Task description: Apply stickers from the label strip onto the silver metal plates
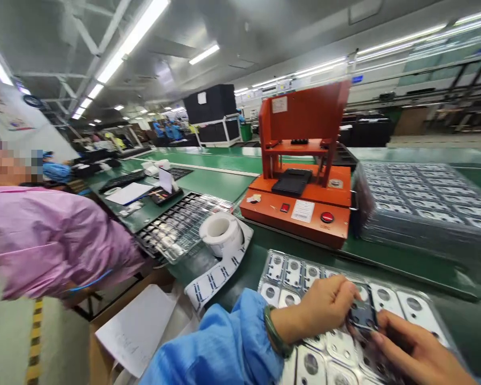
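A small dark rectangular plate (363,314) with round holes is held between my two hands. My left hand (324,307), in a blue sleeve with a green bangle at the wrist, pinches its left side. The fingers of my right hand (419,347) are closed on its right lower edge. Both hands are over a clear plastic tray (264,267) filled with silver-white plates (310,366) that have round openings, seated in rows. Left of the tray lies a roll of white backing strip (218,235) bearing dark outlined stickers, its loose end unrolled towards me.
An orange press (296,214) with a black fixture (292,182) stands behind the tray. Stacked plastic-wrapped trays (428,214) are at the right. A person in pink (56,240) sits at the left, near another parts tray (184,222). A cardboard box (98,337) stands below the bench edge.
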